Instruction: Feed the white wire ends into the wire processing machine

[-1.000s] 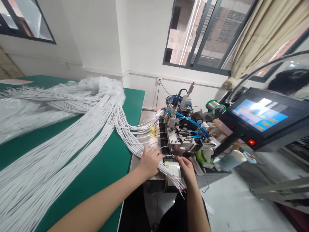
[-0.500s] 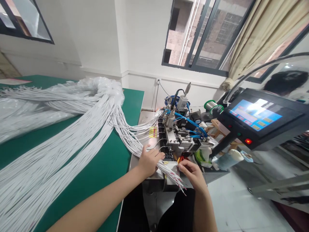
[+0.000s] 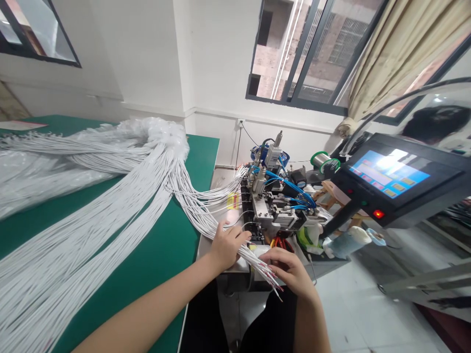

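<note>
A bundle of white cables [image 3: 198,218] runs from the green table to the front of a machine [image 3: 270,196]. My left hand [image 3: 228,245] is closed around this bundle near its end, and the reddish-tipped ends fan out beyond it. My right hand [image 3: 287,267] is at those ends, thumb and fingers bent close together at the wires; whether a single wire is between them is too small to tell. Several white cables lie in a row along the machine's black left edge. Red and yellow wires [image 3: 280,243] show just behind my right hand.
The green table [image 3: 162,260] on the left bears long white cables and clear plastic wrapping [image 3: 162,135]. A touchscreen [image 3: 390,174] on a dark arm stands at the right, near a wire spool [image 3: 321,162] and a blue-white roll [image 3: 353,241].
My right hand has moved slightly down and left, from beside the red and yellow wires to the bundle's ends. An upper cylinder on the machine has shifted. My left hand keeps its place.
</note>
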A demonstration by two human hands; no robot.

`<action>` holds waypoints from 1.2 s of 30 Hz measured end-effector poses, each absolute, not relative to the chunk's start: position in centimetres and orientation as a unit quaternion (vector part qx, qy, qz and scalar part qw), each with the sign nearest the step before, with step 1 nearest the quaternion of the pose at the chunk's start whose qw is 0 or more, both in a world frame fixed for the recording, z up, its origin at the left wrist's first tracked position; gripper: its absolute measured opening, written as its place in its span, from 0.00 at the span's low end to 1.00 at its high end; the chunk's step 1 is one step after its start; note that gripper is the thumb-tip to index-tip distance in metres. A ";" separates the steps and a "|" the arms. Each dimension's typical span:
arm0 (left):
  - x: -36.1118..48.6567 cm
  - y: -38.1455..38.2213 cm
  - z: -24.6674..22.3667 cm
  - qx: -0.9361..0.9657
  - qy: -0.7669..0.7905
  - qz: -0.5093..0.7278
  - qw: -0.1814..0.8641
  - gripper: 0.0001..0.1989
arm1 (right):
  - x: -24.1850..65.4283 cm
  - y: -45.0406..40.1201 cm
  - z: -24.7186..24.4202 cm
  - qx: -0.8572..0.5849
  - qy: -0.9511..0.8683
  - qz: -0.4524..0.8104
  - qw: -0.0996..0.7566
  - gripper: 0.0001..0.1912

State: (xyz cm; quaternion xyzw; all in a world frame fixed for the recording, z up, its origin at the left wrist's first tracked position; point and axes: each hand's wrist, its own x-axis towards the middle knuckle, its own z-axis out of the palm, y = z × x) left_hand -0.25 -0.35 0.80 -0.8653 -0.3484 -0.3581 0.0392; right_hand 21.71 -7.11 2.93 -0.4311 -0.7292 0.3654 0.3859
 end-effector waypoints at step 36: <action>-0.2 0.0 0.3 -0.874 -0.316 -0.362 0.067 0.16 | 21.1 -5.0 -0.2 -0.541 -0.474 0.375 0.585 0.11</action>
